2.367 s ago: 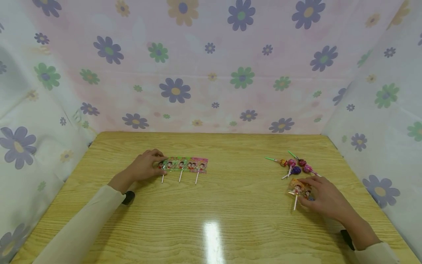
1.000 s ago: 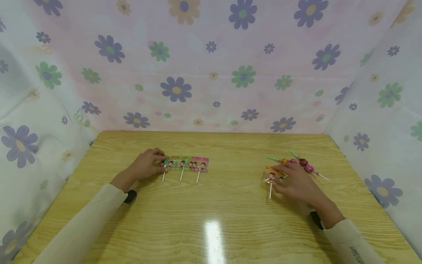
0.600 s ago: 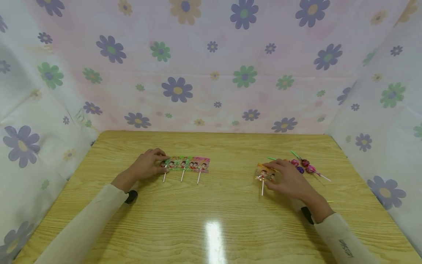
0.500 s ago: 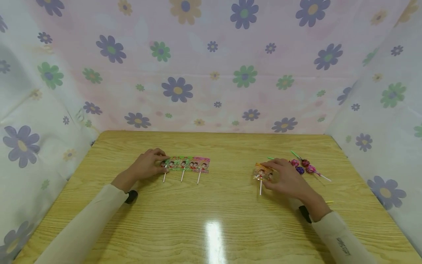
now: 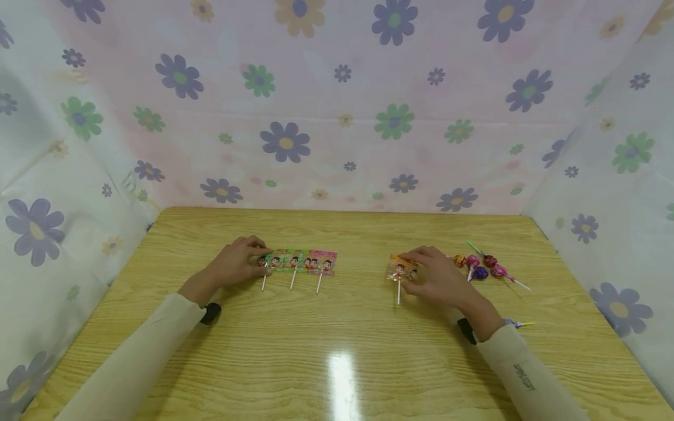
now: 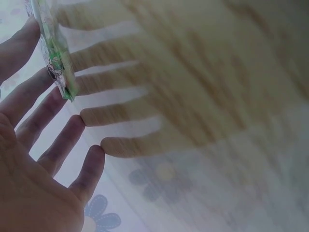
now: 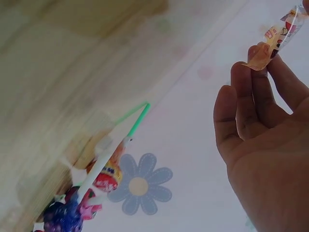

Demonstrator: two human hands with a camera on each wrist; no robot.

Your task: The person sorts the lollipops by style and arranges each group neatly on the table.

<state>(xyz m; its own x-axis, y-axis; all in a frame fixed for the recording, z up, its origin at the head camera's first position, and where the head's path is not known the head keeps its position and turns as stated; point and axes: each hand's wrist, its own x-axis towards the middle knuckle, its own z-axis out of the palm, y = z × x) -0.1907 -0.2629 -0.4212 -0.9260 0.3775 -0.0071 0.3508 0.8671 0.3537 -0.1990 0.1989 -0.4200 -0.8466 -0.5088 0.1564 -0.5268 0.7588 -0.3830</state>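
Flowered cloth on far side, wood table, left hand pinching green lollipop, right hand pinching orange lollipop

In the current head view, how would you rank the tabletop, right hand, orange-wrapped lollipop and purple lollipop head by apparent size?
Largest to smallest:
1. Tabletop
2. Right hand
3. Orange-wrapped lollipop, including its stick; the fingers partly cover it
4. Purple lollipop head
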